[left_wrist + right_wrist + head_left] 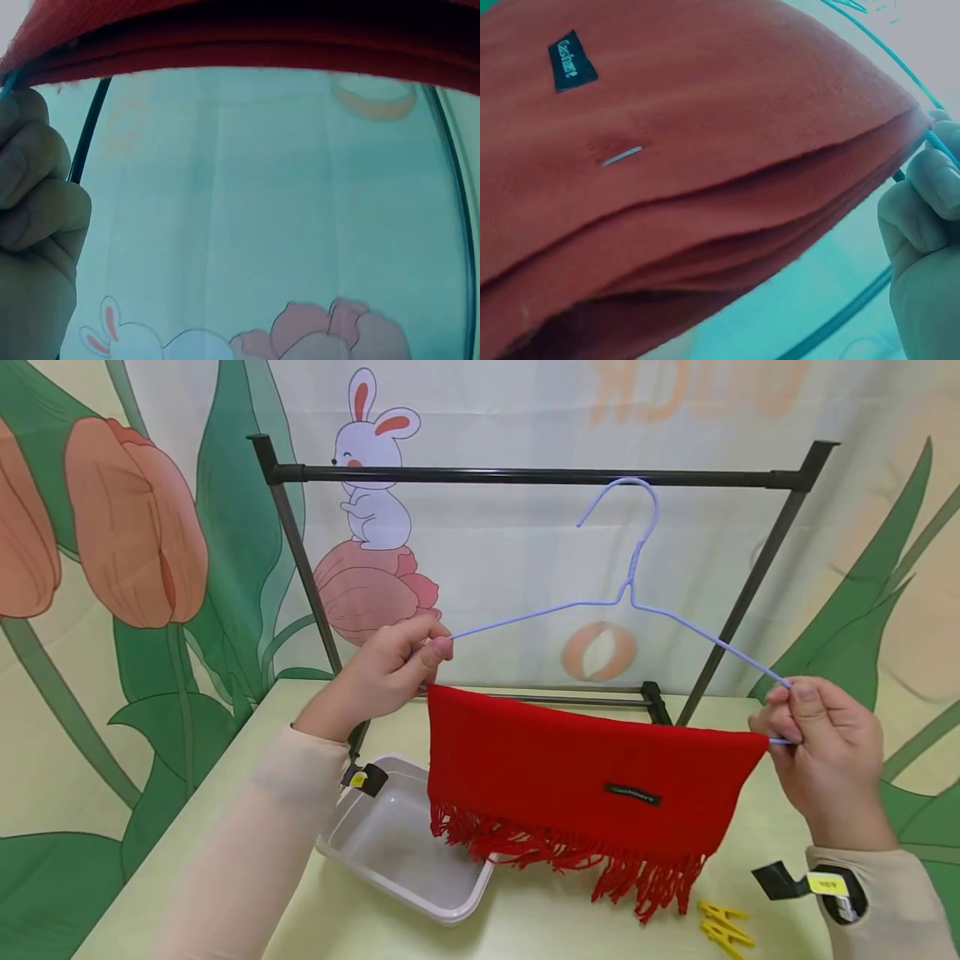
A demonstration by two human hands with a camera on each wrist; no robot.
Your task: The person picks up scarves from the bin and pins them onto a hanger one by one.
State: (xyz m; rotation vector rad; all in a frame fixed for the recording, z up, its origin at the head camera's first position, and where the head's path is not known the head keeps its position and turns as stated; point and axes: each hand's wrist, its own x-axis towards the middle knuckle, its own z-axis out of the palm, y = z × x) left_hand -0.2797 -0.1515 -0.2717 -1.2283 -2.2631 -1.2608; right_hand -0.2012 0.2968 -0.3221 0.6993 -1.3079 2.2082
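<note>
A folded red fringed scarf (570, 768) with a small dark label hangs over the lower bar of a light-purple wire hanger (637, 556). My left hand (393, 670) grips the hanger's left corner, and my right hand (832, 752) grips its right corner. In the head view the hook overlaps the black top bar (465, 475) of a rack; whether it touches the bar I cannot tell. The scarf's layered folds (705, 255) show in the right wrist view. In the left wrist view the curled left fingers (45, 172) sit beneath the scarf's edge (225, 56).
A pale grey plastic basin (405, 835) stands on the light green table (570, 927), partly behind the scarf. Yellow clothespins (726, 929) lie at the front right. The rack's slanted legs (738, 602) stand on both sides, before a printed curtain (487, 552).
</note>
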